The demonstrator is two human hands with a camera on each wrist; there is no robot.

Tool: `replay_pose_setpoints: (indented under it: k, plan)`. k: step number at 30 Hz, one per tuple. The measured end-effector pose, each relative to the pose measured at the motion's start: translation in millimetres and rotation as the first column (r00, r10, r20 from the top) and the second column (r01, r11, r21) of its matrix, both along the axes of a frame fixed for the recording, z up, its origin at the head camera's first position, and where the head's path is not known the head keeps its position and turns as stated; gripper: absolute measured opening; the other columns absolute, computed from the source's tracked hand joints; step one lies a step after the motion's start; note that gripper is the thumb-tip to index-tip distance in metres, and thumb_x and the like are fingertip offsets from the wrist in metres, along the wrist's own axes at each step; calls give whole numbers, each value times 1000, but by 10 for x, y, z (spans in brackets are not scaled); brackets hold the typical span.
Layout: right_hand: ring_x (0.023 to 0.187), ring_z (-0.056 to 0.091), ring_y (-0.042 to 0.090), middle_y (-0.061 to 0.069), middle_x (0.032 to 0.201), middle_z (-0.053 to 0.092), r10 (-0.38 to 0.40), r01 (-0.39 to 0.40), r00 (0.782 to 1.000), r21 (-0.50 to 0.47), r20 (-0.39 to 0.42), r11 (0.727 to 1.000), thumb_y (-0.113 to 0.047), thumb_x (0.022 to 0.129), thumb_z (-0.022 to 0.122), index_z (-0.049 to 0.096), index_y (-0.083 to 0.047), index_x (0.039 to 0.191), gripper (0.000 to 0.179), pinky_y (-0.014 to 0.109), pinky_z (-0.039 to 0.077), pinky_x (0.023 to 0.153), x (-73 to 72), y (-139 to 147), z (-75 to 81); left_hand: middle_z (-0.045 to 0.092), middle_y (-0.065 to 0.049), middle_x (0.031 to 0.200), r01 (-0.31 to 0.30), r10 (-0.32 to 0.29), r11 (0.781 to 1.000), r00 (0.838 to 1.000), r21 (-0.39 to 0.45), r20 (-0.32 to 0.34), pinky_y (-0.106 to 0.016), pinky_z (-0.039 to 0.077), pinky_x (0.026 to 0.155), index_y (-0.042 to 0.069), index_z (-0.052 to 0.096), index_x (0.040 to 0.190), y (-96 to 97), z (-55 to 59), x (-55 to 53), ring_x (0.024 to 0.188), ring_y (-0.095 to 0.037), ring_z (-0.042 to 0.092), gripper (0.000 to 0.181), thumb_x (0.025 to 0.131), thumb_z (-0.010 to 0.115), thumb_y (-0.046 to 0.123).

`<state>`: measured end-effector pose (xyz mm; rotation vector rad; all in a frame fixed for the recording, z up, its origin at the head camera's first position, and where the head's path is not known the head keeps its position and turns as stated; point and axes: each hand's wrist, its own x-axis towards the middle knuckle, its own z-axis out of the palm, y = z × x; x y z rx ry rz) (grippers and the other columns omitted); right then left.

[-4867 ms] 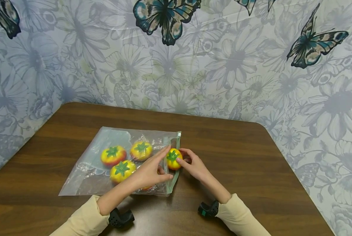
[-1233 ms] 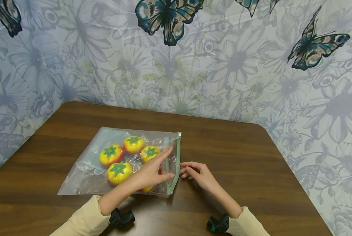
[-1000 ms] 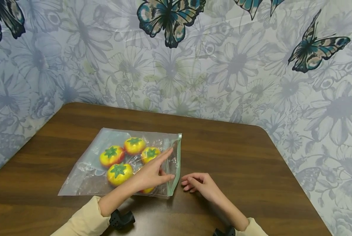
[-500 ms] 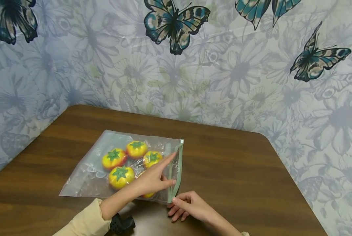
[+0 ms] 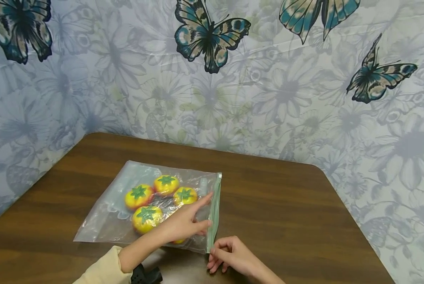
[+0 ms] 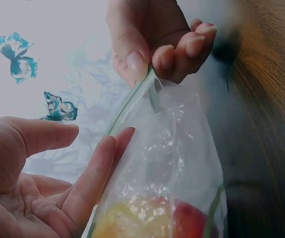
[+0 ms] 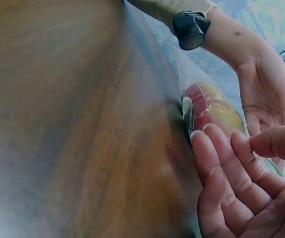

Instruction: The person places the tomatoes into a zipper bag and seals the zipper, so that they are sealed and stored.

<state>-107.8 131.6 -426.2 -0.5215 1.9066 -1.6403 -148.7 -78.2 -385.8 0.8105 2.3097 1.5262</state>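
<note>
A clear zip bag [image 5: 102, 225] lies on the table, its green-edged zip strip [image 5: 215, 209] facing right. Several yellow-and-red tomato-like fruits [image 5: 147, 219] with green leafy tops sit inside. Across the bag's right part reaches my left hand [image 5: 183, 224], its fingers extended and touching the plastic beside the strip, thumb apart. It partly covers one fruit [image 5: 179, 241]. At the strip's near corner, my right hand [image 5: 231, 255] pinches the bag between thumb and index finger; the left wrist view shows this thumb [image 6: 136, 62] on the corner. The right hand's other fingers [image 7: 237, 173] curl loosely.
The brown wooden table [image 5: 276, 205] extends around the bag. Behind it hangs a pale floral backdrop [image 5: 254, 118] with printed butterflies. A black wrist device [image 5: 146, 275] sits at the left cuff.
The fruit my right hand held at the bag's mouth is now inside. That hand has moved to the near corner and pinches it. The strip's edges lie closer together. The head view has tilted up.
</note>
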Motion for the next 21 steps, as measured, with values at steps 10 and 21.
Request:
replay_pose_setpoints:
  k: [10,21]
  plan:
    - [73,67,21,17,85,69,3,-4,998,-12,-68,1000,-12,95,53,62,10,91,24,20,46,55,-88,26,-17,42,-21,138,-78,74,996,991,-35,-109,-29,53,73,4,33,145,-437,214,-3,92,-23,64,62,92,63,18]
    - [73,67,20,18,90,69,-102,102,995,-2,-15,995,-11,95,54,59,8,94,19,20,45,53,-60,24,37,58,-23,117,-541,399,810,790,-226,-465,-44,52,68,-4,38,139,-2053,250,210,94,-37,60,65,86,69,17]
